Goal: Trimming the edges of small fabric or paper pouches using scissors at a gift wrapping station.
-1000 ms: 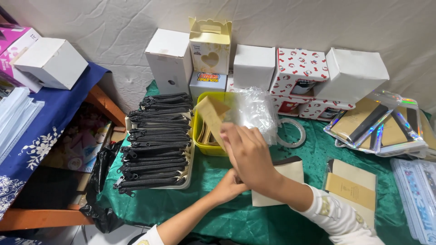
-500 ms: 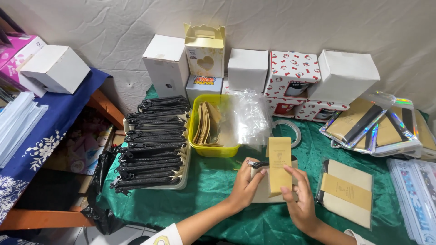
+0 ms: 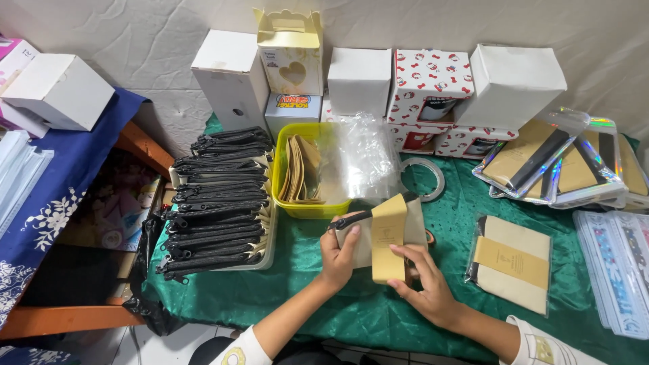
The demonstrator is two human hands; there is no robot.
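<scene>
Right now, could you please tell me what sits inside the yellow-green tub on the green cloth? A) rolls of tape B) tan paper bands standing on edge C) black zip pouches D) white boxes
B: the yellow-green tub holds a bunch of tan paper bands standing on edge, like the band that both hands wrap around a cream pouch; the black zip pouches are stacked outside it, to its left.

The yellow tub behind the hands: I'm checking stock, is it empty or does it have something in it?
Not empty. The yellow tub holds a batch of tan paper sleeves standing on edge at its left side; crumpled clear plastic fills its right side.
</scene>
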